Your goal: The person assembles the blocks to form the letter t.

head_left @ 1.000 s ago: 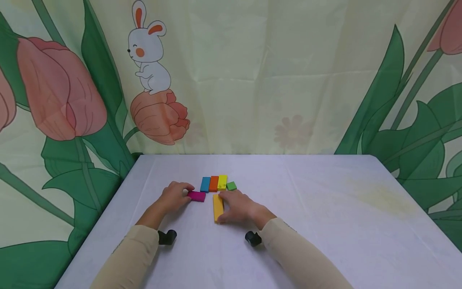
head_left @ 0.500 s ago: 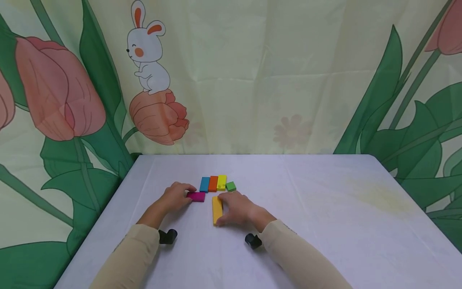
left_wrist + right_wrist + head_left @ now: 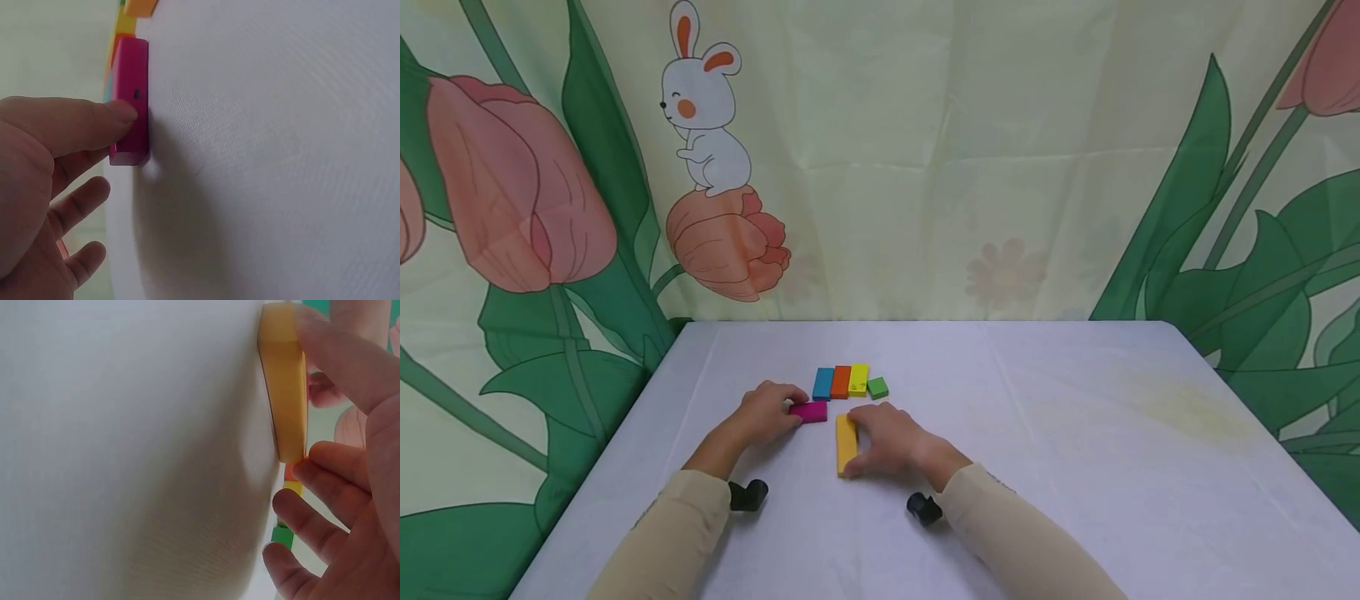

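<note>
My left hand [image 3: 767, 412] pinches a magenta block [image 3: 809, 412] that lies crosswise on the table. In the left wrist view the thumb presses the near long side of this magenta block [image 3: 131, 87], and the index finger is mostly hidden behind it. With thumb and fingertips at its two ends, my right hand [image 3: 891, 437] grips a long orange-yellow block [image 3: 846, 447], which points away from me. The right wrist view shows the thumb on the near end of the orange-yellow block [image 3: 286, 394] and fingertips at the far end. A gap separates the two held blocks.
Behind the hands, blue [image 3: 823, 383], orange-red [image 3: 841, 382] and yellow [image 3: 858, 380] blocks stand side by side in a row. A small green block [image 3: 877, 387] sits turned at the row's right end. All are on a white-covered table [image 3: 1037, 467] before a printed curtain [image 3: 880, 167].
My right hand has drawn the orange-yellow block a little towards me, away from the row. The left hand stays on the magenta block. The whole view has shifted slightly.
</note>
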`<state>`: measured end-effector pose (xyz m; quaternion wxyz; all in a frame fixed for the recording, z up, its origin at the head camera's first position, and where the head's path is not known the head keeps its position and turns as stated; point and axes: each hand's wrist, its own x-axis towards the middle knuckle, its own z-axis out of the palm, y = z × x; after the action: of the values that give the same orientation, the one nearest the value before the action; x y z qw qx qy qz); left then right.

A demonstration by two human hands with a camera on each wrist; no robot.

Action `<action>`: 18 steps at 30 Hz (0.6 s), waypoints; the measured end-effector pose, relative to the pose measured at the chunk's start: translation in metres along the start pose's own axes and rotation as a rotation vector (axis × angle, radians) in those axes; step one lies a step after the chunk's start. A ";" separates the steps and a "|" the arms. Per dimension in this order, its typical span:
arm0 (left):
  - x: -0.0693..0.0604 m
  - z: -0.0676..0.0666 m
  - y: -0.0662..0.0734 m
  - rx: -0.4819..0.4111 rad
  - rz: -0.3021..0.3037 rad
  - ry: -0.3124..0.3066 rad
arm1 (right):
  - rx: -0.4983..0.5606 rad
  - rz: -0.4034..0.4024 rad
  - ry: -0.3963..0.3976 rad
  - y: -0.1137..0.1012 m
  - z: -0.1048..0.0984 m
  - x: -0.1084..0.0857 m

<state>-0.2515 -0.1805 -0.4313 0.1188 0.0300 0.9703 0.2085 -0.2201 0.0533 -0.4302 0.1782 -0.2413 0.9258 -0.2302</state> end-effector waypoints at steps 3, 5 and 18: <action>0.000 0.000 0.001 -0.001 -0.002 -0.008 | -0.008 0.000 -0.002 -0.002 0.001 -0.001; -0.001 0.000 0.002 -0.003 0.000 -0.011 | -0.014 0.000 -0.004 -0.003 0.003 -0.002; -0.008 0.000 0.008 -0.009 0.008 -0.035 | -0.092 -0.034 -0.009 -0.012 0.007 -0.005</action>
<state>-0.2438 -0.1744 -0.4259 0.1352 0.0371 0.9670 0.2128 -0.2086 0.0447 -0.4287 0.1670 -0.2661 0.9303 -0.1892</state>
